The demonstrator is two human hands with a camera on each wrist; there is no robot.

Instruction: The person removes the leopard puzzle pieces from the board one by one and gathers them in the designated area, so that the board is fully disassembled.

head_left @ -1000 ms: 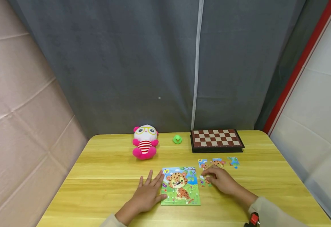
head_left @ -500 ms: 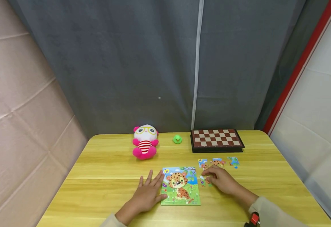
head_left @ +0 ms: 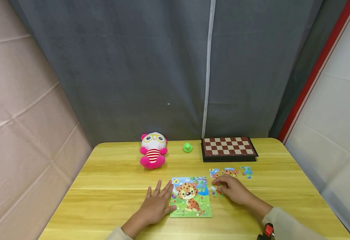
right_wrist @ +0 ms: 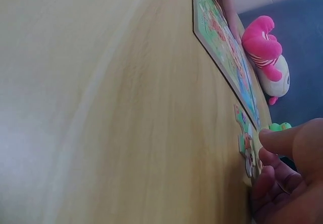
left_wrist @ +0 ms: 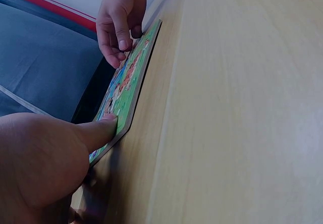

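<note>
A jigsaw puzzle board (head_left: 203, 210) with a leopard cub picture lies flat on the table. My left hand (head_left: 156, 205) rests at its left side, fingers spread; its thumb (left_wrist: 103, 130) presses on the board's edge in the left wrist view. To the right of the board my right hand (head_left: 234, 190) is low over loose puzzle pieces (head_left: 214, 192), its fingers loosely bent and a gap between index finger and thumb. In the right wrist view, joined puzzle pieces (right_wrist: 245, 135) lie right under its thumb and partly hidden fingers.
Further loose pieces lie behind my right hand, among them a blue-green puzzle piece (head_left: 247, 172) and a spotted puzzle piece (head_left: 230, 171). Along the table's back stand a pink plush panda (head_left: 153, 151), a small green duck (head_left: 187, 147) and a chessboard box (head_left: 229, 146), before a grey curtain (head_left: 132, 73).
</note>
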